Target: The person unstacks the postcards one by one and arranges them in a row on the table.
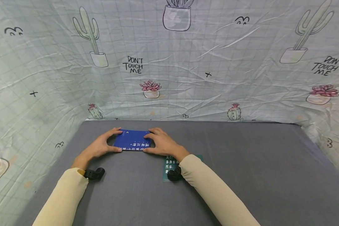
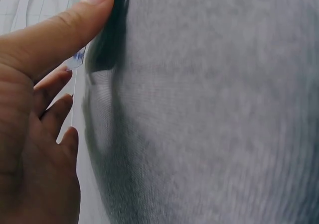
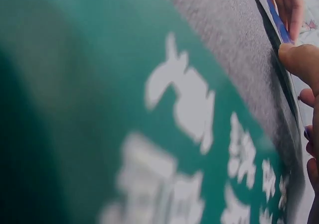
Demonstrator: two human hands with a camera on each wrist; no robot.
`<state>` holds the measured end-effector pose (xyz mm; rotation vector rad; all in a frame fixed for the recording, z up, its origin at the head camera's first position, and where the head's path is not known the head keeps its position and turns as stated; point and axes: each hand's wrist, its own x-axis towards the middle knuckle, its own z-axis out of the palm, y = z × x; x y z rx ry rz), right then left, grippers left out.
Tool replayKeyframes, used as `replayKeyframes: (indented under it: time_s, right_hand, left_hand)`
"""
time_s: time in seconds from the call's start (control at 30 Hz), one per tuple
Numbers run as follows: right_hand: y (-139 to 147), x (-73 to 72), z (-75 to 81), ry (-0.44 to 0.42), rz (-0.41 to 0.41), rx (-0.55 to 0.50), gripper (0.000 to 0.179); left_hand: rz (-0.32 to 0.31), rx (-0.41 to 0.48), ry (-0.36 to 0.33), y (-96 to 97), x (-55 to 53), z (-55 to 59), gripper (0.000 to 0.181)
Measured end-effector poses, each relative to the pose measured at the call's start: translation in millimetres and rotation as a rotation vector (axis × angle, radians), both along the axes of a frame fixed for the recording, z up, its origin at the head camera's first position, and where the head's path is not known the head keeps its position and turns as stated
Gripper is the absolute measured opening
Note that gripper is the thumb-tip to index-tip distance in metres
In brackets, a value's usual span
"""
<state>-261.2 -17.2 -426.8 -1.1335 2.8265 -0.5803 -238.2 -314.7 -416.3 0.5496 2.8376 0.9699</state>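
A thin blue booklet (image 1: 130, 138) with white characters, upside down from here, and a small yellow moon lies at the far left of the grey table. At its left end my left hand (image 1: 100, 146) holds it, thumb at the near corner and fingers at the far one. My right hand (image 1: 162, 142) grips the right end the same way, some fingertips over the cover. Under the right forearm lies a green booklet (image 1: 168, 175) with white characters, partly hidden by wrist and sleeve; it fills much of the right wrist view. Little of the blue booklet (image 3: 280, 22) shows there.
The grey table (image 1: 243, 163) stretches away to the right and toward me. A pale cloth (image 1: 186, 78) printed with cacti hangs behind it and along both sides. Black wrist cameras (image 1: 94, 173) sit on both wrists.
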Motion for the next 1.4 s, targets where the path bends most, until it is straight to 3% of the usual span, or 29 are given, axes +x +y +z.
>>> replayKeyframes:
  time_s: [0.67, 1.13, 1.4]
  right_hand:
    - [-15.6, -0.3, -3.9, -0.028, -0.011, -0.016, 0.053]
    - [-14.2, -1.3, -5.5, -0.051, -0.011, -0.018, 0.053]
    - [-13.4, -1.5, -3.9, -0.065, -0.001, -0.016, 0.054]
  left_hand:
    - [0.018, -0.075, -0.022, -10.4, 0.9, -2.2, 0.079]
    - [0.036, -0.072, -0.071, -8.7, 3.4, -2.6, 0.082]
    - [0.011, -0.057, -0.058, -9.2, 2.1, -3.7, 0.081]
